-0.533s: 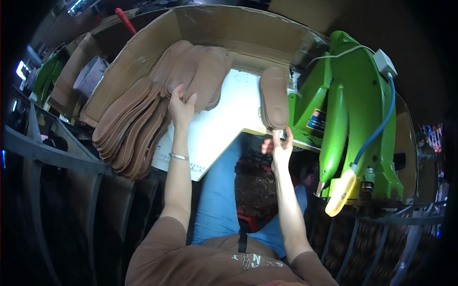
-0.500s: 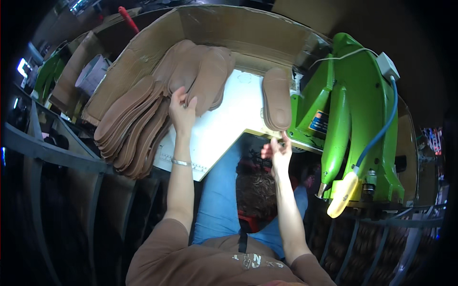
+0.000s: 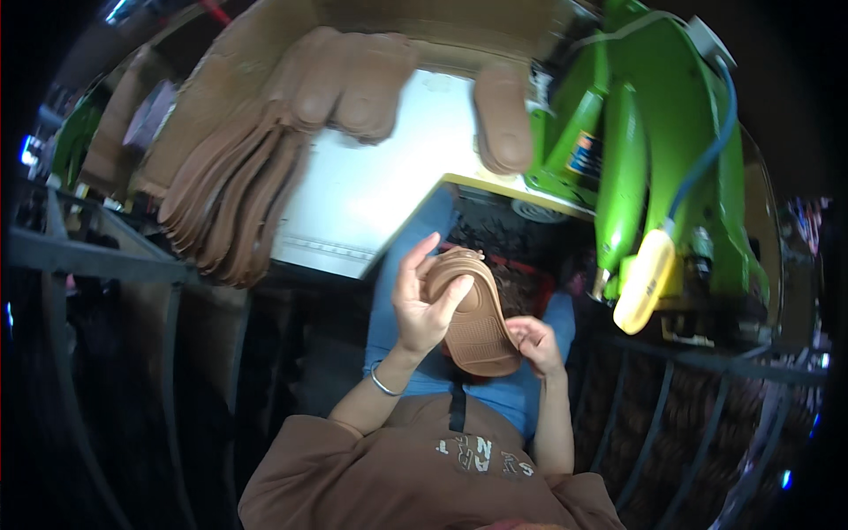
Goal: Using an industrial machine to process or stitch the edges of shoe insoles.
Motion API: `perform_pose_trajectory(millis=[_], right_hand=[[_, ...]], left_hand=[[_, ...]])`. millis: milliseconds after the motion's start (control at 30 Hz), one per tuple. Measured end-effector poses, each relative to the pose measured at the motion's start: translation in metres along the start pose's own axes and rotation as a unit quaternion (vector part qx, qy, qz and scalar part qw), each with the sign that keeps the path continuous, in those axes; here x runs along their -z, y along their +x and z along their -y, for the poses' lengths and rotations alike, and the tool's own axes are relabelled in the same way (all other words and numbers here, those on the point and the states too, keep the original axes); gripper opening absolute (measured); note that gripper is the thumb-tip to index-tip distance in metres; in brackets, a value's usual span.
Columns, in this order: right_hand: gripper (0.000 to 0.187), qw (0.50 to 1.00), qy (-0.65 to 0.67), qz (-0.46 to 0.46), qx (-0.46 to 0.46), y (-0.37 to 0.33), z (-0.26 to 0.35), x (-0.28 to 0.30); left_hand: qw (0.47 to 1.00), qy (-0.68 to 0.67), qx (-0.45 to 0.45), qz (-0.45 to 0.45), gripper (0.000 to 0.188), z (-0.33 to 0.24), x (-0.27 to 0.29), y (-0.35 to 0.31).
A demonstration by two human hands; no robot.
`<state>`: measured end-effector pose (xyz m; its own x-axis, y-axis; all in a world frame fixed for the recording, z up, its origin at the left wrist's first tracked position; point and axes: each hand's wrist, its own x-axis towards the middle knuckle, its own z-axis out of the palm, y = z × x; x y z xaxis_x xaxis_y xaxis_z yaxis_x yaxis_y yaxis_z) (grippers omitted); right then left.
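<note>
Above my lap I hold a brown shoe sole with its ribbed, patterned face toward me. More layers show at its upper end; I cannot tell whether they are other soles. My left hand is closed on the upper left part, thumb pressed on the patterned face. At the lower right edge, the fingers of my right hand pinch the rim. Flat brown soles lie in a pile on the white work surface, and a fanned row of soles leans to their left.
To the right stands a green machine with a blue cable and a yellow handle. A small stack of soles sits beside it. Cardboard walls the back, and metal rails run at the left.
Both hands have come back toward my lap, the left from the pile, and now hold a sole. My view has shifted, so the work surface sits higher in the picture.
</note>
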<state>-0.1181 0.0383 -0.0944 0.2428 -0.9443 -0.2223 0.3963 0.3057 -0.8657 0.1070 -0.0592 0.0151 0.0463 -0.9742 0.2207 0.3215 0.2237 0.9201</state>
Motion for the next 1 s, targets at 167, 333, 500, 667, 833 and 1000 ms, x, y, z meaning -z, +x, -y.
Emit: perform_pose_trajectory(millis=[167, 333, 500, 667, 833, 1000], right_hand=[[0.042, 0.977, -0.139, -0.128, -0.100, -0.121, -0.022, -0.008], [0.040, 0.964, -0.008, -0.267, 0.020, -0.137, -0.042, -0.030], [0.041, 0.972, 0.001, -0.229, 0.054, -0.116, -0.036, -0.039], [0.044, 0.979, -0.018, -0.202, 0.009, -0.137, -0.042, -0.029], [0.048, 0.943, 0.073, -0.309, 0.102, -0.170, -0.004, -0.013], [0.044, 0.891, 0.062, -0.391, 0.222, -0.191, 0.038, 0.041]], left_hand=[[0.985, -0.078, 0.133, 0.084, 0.054, 0.033, -0.058, -0.047], [0.909, 0.032, 0.257, 0.327, 0.033, 0.030, -0.109, -0.070], [0.890, 0.197, 0.220, 0.349, 0.029, 0.013, -0.140, -0.026], [0.926, 0.106, 0.188, 0.309, 0.023, 0.021, -0.120, -0.040], [0.934, -0.004, 0.232, 0.273, 0.025, 0.022, -0.118, -0.048], [0.936, -0.061, 0.236, 0.256, 0.029, 0.019, -0.126, -0.044]])
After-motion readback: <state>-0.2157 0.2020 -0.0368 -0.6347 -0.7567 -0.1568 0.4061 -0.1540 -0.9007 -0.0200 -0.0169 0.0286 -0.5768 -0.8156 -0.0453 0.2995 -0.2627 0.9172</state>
